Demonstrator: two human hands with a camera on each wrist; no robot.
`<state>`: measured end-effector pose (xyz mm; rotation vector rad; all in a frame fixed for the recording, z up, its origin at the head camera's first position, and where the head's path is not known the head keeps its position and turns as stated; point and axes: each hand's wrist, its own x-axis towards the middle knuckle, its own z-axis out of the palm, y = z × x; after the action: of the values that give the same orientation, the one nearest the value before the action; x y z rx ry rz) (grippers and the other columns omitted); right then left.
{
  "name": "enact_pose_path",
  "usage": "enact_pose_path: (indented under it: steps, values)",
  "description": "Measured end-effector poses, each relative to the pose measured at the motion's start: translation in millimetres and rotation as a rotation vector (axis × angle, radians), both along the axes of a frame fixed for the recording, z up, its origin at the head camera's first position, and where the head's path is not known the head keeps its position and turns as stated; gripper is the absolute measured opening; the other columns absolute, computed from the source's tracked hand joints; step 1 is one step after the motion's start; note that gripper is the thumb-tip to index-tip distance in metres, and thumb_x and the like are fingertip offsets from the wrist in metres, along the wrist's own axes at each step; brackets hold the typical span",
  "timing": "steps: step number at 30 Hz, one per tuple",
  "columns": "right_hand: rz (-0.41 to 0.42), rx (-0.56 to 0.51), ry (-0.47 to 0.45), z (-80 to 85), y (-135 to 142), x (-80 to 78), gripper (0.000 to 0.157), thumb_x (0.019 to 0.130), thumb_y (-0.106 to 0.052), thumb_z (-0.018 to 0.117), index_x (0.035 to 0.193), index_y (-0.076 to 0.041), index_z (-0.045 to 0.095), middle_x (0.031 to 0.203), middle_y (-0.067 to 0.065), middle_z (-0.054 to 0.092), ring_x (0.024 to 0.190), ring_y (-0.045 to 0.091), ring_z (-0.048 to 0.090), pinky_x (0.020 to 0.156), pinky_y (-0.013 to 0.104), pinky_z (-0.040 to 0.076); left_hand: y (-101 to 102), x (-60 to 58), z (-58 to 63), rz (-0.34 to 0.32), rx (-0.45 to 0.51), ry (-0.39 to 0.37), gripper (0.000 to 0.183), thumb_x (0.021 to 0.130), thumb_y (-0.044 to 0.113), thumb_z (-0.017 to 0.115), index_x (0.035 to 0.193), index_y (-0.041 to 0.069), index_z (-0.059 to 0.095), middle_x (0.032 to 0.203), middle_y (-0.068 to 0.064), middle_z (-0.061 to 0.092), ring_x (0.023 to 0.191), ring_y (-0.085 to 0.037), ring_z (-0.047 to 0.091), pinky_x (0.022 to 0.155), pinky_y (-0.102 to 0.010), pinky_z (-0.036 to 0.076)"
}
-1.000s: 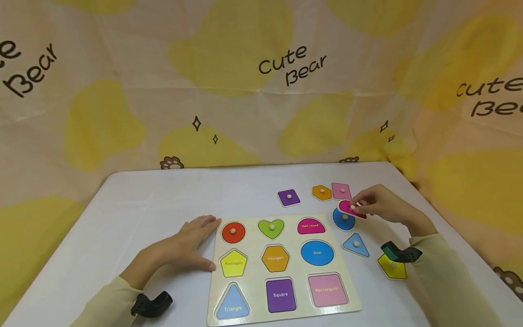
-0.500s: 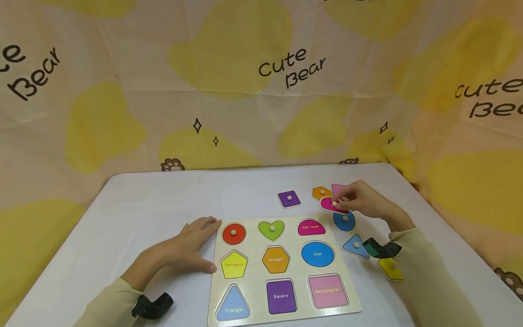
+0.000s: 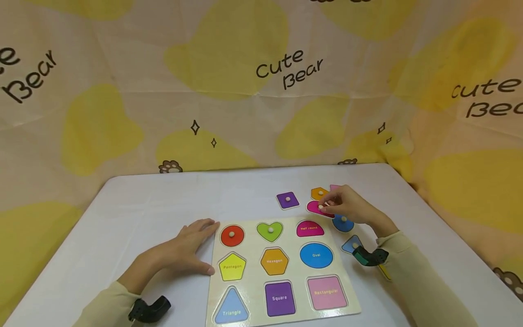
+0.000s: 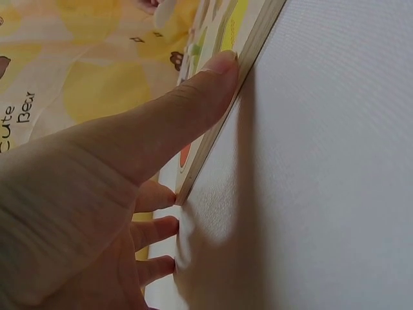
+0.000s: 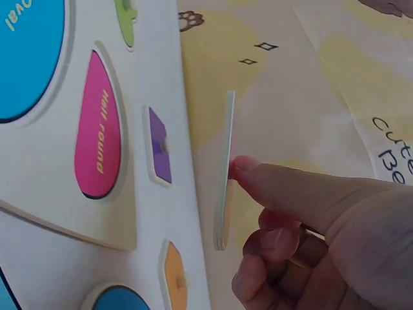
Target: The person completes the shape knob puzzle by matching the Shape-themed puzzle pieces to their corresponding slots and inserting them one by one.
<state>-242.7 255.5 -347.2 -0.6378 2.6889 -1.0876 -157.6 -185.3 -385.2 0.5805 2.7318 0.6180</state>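
My right hand (image 3: 355,208) pinches the small knob of a magenta half-round puzzle piece (image 3: 313,207), held up above the table just beyond the board's back right corner. The right wrist view shows that piece edge-on, with the thumb at its knob. On the cream puzzle board (image 3: 253,281), the magenta half-round recess (image 3: 309,229) lies nearest to it. My left hand (image 3: 184,250) rests at the board's left edge, thumb and fingers spread. In the left wrist view the thumb (image 4: 222,68) touches the board's side. A red circle (image 3: 232,235) and a green heart (image 3: 270,232) sit in the board.
Loose knobbed pieces lie on the white table (image 3: 155,200): a purple square (image 3: 288,200), an orange hexagon (image 3: 318,193), a blue oval (image 3: 343,224) and a light-blue triangle (image 3: 350,245). The right hand and arm partly hide a pink rectangle (image 3: 334,187) and a yellow pentagon (image 3: 385,272).
My right hand has carried the magenta half-round leftward, from over the blue oval to beyond the board's back right corner. The left hand has stayed at the board's left edge.
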Motion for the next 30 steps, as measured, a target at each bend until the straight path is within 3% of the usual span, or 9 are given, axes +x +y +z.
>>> enact_pose_path:
  steps: [10, 18, 30]
  values:
    - [0.025, -0.004, 0.034, -3.9, -7.0, 6.6, 0.014, 0.091, -0.007, 0.073, 0.101, 0.002, 0.077, 0.074, 0.006, 0.061, 0.066, 0.016, 0.046, 0.054, 0.016, 0.042, 0.3, 0.7, -1.8, 0.003, -0.003, -0.014, 0.111, 0.069, 0.05, 0.089, 0.157, 0.01, 0.035, 0.163, -0.017, 0.032, 0.152, -0.044, 0.024, 0.121, -0.072, 0.014]
    - [0.042, 0.031, 0.048, -12.3, -16.8, 4.4, 0.013, 0.09, -0.009, 0.075, 0.1, -0.001, 0.078, 0.074, 0.003, 0.055, 0.069, 0.016, 0.047, 0.055, 0.017, 0.043, -0.8, -1.3, -0.9, -0.005, -0.009, 0.008, 0.11, 0.069, 0.05, 0.089, 0.157, 0.009, 0.036, 0.162, -0.019, 0.033, 0.151, -0.044, 0.025, 0.12, -0.073, 0.015]
    - [0.066, 0.045, 0.027, -18.9, -24.1, 5.7, 0.013, 0.089, -0.009, 0.076, 0.1, -0.002, 0.078, 0.076, 0.004, 0.06, 0.068, 0.016, 0.048, 0.054, 0.017, 0.042, -0.5, -0.5, -0.8, 0.009, 0.001, -0.015, 0.11, 0.069, 0.048, 0.089, 0.157, 0.01, 0.035, 0.163, -0.018, 0.032, 0.152, -0.044, 0.024, 0.121, -0.072, 0.014]
